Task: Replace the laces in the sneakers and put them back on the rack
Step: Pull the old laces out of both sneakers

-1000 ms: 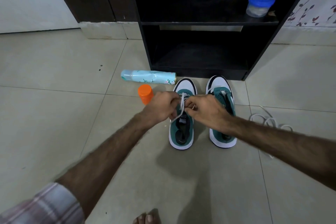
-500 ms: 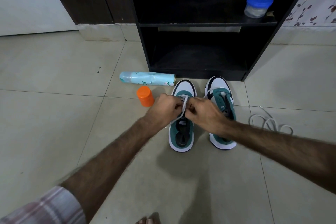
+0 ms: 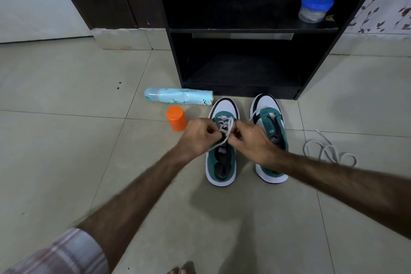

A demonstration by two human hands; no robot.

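Lacing the left sneaker [image 3: 220, 162], about halfway up by the look of it: white lace [image 3: 225, 128] crossed through the lower eyelets near the toe, upper eyelets hidden under the fingers. Left hand [image 3: 198, 138] closed, pinching one strand; right hand [image 3: 252, 141] closed, pinching the other, knuckles nearly touching over the tongue. Just beyond the right hand, right sneaker [image 3: 270, 138], only a bit of lace at the toe end, most eyelets bare, so likely hardly begun. Loose lace [image 3: 329, 151] coiled on the floor, well out past the right forearm; old or new, cannot tell. Judged left to do: finish and tie this one, lace the other, lift both onto the rack [image 3: 242, 60].

Both sneakers on the floor [image 3: 66, 140], toes just short of the rack's bottom lip. Lower shelf straight ahead of the hands, dark, seemingly bare. Jar [image 3: 315, 8] on the upper shelf. Beyond the left hand, orange cap [image 3: 176, 118] close by, spray can [image 3: 178, 95] lying further on: elbow room tight there, wide bare tile nearer the body.
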